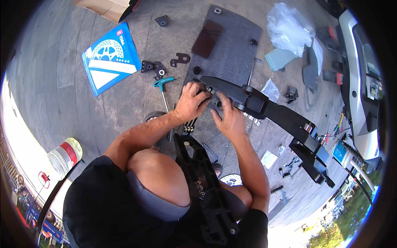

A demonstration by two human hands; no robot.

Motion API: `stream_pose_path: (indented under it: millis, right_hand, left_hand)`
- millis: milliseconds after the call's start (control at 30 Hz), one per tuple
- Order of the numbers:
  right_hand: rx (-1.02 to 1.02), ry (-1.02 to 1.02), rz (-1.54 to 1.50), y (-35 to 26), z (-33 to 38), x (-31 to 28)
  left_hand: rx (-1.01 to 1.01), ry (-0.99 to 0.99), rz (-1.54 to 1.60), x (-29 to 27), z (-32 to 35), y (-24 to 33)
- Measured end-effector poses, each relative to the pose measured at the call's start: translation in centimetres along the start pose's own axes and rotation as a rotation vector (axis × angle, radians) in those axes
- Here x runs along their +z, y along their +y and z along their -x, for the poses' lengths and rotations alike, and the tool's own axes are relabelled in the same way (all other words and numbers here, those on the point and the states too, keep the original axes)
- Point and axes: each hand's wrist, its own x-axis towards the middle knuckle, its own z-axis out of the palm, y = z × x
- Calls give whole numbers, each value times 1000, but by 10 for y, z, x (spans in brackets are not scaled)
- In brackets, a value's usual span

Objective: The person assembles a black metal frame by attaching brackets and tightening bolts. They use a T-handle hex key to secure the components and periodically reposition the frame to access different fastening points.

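Note:
A long black metal arm [285,115], like a vehicle suspension part, stretches from between my hands toward the right. My left hand [191,103] is closed at its near end, fingers pinched by a small bolt-like fitting [209,89]. Beside it, my right hand [229,118] has thumb and fingers around a small dark round piece [216,101]; whether that piece is attached to the arm cannot be made out. A second black metal frame with cut-outs [202,182] lies along my lap. The fingertips of my left hand are partly hidden.
A grey mat [237,45] carries a dark flat panel [207,39]. Left of it lie a teal T-handle wrench [164,84], black brackets [180,60] and a blue packet [111,58]. Clear plastic wrap [289,29] is at the back right, a brake disc [231,180] near my leg.

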Motion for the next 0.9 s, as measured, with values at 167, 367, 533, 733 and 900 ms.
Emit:
stream_pose_path:
  millis: [167,367,533,733,900]
  right_hand:
    - [207,-248,111,-3,2,-5]
    - [109,-136,-48,-5,-1,-5]
    - [131,-117,-100,-5,-2,-5]
    - [164,-237,-37,-2,-3,-3]
    - [174,-232,3,-3,-6,-3]
  left_hand:
    - [-117,60,104,-1,7,-1]
    - [-377,71,184,-1,18,-8]
    - [-650,-18,315,9,25,-9]
    - [-784,-24,521,18,28,-13]
    - [-883,18,635,22,32,-13]
